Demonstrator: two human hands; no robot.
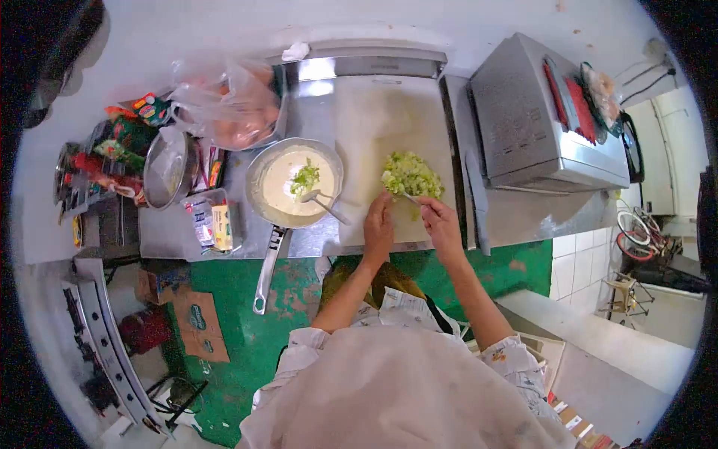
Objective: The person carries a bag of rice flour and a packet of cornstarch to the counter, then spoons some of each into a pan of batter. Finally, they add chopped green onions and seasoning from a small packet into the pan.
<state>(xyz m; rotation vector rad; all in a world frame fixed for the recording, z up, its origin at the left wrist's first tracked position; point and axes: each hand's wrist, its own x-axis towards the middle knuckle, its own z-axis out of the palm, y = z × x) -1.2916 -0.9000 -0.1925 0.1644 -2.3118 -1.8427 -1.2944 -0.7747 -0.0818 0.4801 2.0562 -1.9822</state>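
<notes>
A pile of chopped pale-green vegetable point(413, 175) lies on the white cutting board point(363, 112). My right hand point(441, 222) grips the handle of a thin metal utensil point(409, 197), its tip at the near edge of the pile; its far end is hidden among the pieces. Fingers stretched upward, my left hand point(378, 227) rests on edge at the near left of the pile, holding nothing I can see. Left of the board stands a long-handled pan point(258, 196) of creamy white mixture point(279, 182), with some chopped greens point(306, 178) on top and a metal spoon point(329, 209) leaning in it.
Behind the pan is a plastic bag point(239, 105) of orange-pink items. A metal pot point(170, 170), a plastic tub of packets point(212, 222) and several packages stand left. A knife point(476, 198) lies right of the board, before a steel appliance point(516, 120). The pan's handle point(263, 288) overhangs the counter edge.
</notes>
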